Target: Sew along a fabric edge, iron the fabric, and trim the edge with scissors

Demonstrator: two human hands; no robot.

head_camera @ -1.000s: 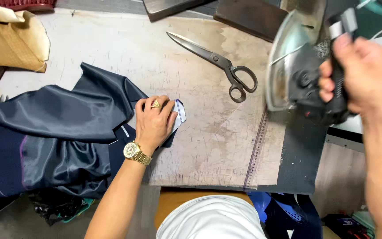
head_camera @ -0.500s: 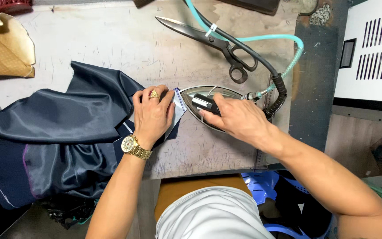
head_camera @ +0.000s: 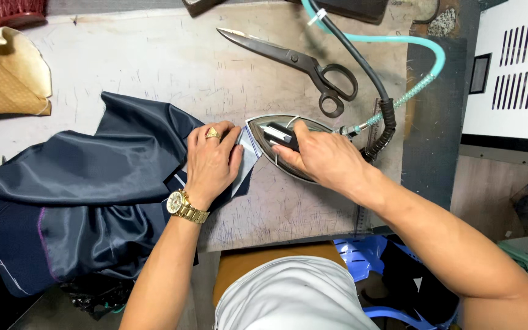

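My left hand [head_camera: 212,160] lies flat on the folded corner of a dark navy garment [head_camera: 93,183] with shiny lining, fingers together; it wears a gold ring and a gold watch. A small pale fabric piece [head_camera: 247,160] pokes out under its fingertips. My right hand [head_camera: 322,156] grips the black handle of a metal steam iron [head_camera: 270,137], whose pointed tip rests on the worn board [head_camera: 154,67] right beside the pale fabric piece. A black cord and a teal hose [head_camera: 398,43] run from the iron's rear up to the top edge.
Large black-handled scissors [head_camera: 300,61] lie on the board above the iron. Tan fabric [head_camera: 7,79] sits at the far left. A white vented machine [head_camera: 514,67] stands at the right. A blue plastic stool [head_camera: 368,256] is below the board's edge.
My right hand brought the iron from the stand at the right down onto the board, tip beside the fabric corner. My left hand stayed pressed on the garment.
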